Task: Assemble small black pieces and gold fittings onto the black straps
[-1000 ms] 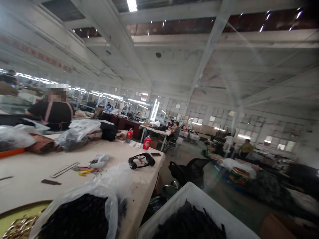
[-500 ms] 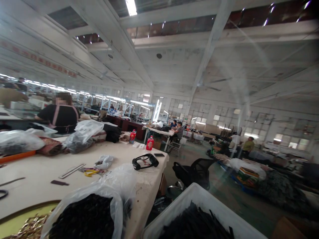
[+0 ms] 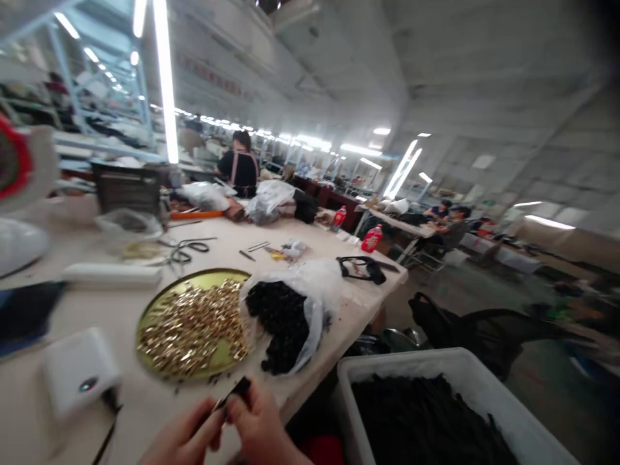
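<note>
At the bottom of the head view, my left hand (image 3: 186, 434) and my right hand (image 3: 259, 420) are close together over the table's front edge. Pinched in my right fingers is a short black strip (image 3: 241, 387). My left fingers are closed at the strip's lower end, where a small glint shows; blur hides what exactly they grip. Just beyond them lies a round yellow-green tray (image 3: 159, 368) heaped with shiny gold metal pieces (image 3: 198, 326). Against its right side rests an open clear plastic bag (image 3: 314, 323) full of small black pieces (image 3: 281, 323).
A white bin (image 3: 346, 381) of black strips (image 3: 426, 413) stands right of the table. Scissors (image 3: 186, 248), a white box (image 3: 80, 371), a black headband-like device (image 3: 361, 268) and red bottles (image 3: 372, 239) lie about. A black chair (image 3: 465, 323) stands beyond; a person (image 3: 239, 166) works behind.
The view has swung down and left. Both my hands, with the black strip, have come into sight at the bottom, and the whole gold-filled tray now shows.
</note>
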The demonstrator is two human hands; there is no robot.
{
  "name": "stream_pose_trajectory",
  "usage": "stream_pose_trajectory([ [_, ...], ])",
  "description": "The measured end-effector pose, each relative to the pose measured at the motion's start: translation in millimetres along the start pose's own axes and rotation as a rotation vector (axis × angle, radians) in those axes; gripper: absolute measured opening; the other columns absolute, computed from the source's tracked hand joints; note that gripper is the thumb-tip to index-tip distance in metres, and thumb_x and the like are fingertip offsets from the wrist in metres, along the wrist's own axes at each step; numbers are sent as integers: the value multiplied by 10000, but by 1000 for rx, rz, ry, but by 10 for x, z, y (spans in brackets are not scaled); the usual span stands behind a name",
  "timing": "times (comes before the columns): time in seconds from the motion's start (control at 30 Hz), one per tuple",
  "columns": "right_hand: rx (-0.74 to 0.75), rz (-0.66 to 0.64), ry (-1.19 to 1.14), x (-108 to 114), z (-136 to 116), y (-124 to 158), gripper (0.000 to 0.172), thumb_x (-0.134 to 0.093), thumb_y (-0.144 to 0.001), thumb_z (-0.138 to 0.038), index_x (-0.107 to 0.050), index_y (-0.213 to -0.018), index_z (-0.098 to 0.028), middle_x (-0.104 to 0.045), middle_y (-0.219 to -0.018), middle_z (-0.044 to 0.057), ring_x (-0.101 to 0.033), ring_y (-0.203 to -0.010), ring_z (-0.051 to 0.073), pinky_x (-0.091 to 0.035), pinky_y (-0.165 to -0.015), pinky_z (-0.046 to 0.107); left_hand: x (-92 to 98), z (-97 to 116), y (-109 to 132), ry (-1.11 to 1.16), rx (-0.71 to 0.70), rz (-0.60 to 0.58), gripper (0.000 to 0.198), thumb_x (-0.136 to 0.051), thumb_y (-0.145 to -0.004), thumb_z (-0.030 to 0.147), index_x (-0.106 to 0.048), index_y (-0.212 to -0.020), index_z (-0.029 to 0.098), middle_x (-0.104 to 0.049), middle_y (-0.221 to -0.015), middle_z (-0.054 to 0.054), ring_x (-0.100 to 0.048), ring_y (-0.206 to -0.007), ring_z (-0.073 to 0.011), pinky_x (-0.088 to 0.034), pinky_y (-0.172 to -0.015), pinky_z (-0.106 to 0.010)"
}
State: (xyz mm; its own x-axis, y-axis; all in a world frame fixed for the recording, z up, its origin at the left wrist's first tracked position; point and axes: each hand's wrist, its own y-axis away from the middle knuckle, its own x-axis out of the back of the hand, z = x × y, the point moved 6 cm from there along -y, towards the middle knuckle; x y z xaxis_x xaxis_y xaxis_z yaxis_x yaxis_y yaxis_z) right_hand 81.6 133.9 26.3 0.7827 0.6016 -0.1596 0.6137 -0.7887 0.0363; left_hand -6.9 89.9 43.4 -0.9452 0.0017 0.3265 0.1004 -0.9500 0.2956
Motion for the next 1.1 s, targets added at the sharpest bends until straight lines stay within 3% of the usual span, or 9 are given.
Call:
stream_pose_trajectory([
  [0.1,97,141,170,101,-40,54,259,-605,-768,-426,-553,-751,-174,-531,-700,6,-476,-675,142,-361,-631,271,-6,-94,129,144,22,18,546,-474,-659,732,-494,-654,187,-521,-621,23,-464,-509,-108,-395,-499,-233],
  [0.3,-296,-100,-359,-42,57,16,343,-667,-673,-453,-544,-724,-138,-536,-656,2,-453,-548,94,-341,-555,228,9,8,138,271,68,-37,485,-534,-643,645,-503,-694,163,-503,-609,32,-433,-519,-102,-340,-471,-212],
  [0.4,-330,-102,-395,-59,79,25,327,-667,-668,-434,-543,-710,-134,-529,-640,0,-453,-536,94,-331,-542,225,19,24,157,270,72,-36,462,-538,-634,617,-494,-682,160,-496,-604,38,-424,-497,-95,-329,-473,-217],
  [0.6,47,91,194,64,-88,82,119,-617,-732,-274,-563,-707,-171,-529,-703,2,-484,-685,143,-371,-653,262,53,-67,153,189,82,60,399,-488,-651,575,-450,-642,178,-496,-571,35,-428,-478,-104,-335,-462,-223],
  [0.67,72,99,242,69,-80,82,90,-621,-721,-248,-567,-723,-175,-537,-714,1,-490,-693,150,-376,-651,264,59,-87,151,153,77,73,400,-487,-653,581,-436,-626,185,-507,-563,32,-432,-472,-106,-333,-457,-221],
  [0.8,-45,-17,74,6,23,58,157,-618,-734,-312,-551,-758,-172,-536,-687,-5,-487,-661,149,-378,-627,262,32,-177,133,186,87,12,470,-521,-627,652,-411,-606,195,-513,-525,33,-402,-435,-94,-291,-421,-205],
  [0.93,152,-52,299,-16,-135,92,127,-563,-803,-296,-591,-783,-174,-531,-781,19,-492,-748,159,-378,-683,267,46,-376,60,206,115,48,470,-545,-606,648,-380,-601,208,-483,-450,48,-367,-374,-86,-240,-372,-192],
  [1.03,167,-237,349,-9,-169,53,273,-444,-883,-359,-617,-784,-174,-554,-811,28,-516,-780,159,-392,-712,262,73,-450,20,254,63,133,438,-569,-621,569,-456,-837,204,-508,-482,63,-398,-357,-98,-287,-364,-194],
  [1.1,168,-256,537,131,-159,-88,304,-403,-907,-365,-624,-816,-177,-582,-802,20,-541,-771,147,-406,-698,237,59,-451,20,275,37,135,535,-552,-641,551,-456,-1029,195,-502,-501,68,-376,-350,-93,-282,-354,-192],
])
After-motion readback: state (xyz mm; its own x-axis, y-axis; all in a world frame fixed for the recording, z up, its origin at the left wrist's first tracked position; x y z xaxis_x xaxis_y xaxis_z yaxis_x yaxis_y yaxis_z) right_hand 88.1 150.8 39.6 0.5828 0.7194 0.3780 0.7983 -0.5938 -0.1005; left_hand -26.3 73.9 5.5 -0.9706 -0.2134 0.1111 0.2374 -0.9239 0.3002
